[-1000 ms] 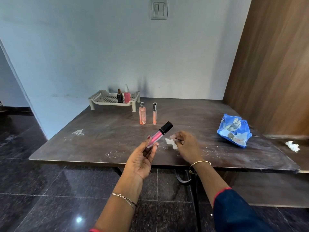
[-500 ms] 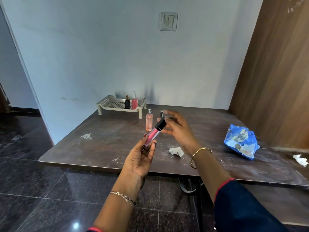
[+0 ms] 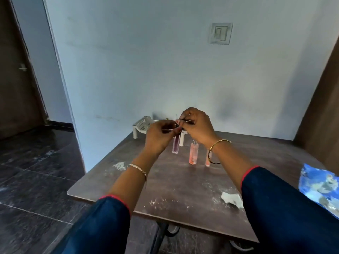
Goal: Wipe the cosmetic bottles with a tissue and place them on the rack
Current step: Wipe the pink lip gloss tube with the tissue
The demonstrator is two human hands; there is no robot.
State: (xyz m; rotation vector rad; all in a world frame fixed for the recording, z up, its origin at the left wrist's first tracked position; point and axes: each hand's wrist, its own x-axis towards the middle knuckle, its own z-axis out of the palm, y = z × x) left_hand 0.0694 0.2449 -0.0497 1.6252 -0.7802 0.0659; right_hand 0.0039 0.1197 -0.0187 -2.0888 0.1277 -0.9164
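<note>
Both hands raised over the table (image 3: 176,182)'s far end. Left hand (image 3: 158,137) and right hand (image 3: 197,125) pinch the top of a pink gloss tube (image 3: 175,144), hanging upright, clear of the surface. Rack (image 3: 142,125) just behind, mostly hidden. Peach spray bottle (image 3: 193,153) and slim tube (image 3: 208,158) stand nearby. Crumpled tissue (image 3: 232,198) lies near the front edge; blue packet (image 3: 319,189) far right.

A home room, plainly — a wall switch (image 3: 221,33) upper right, a wooden door (image 3: 16,70) at far left, glossy dark floor tiles (image 3: 33,180) — and a scuffed worktop (image 3: 179,189) at centre.
</note>
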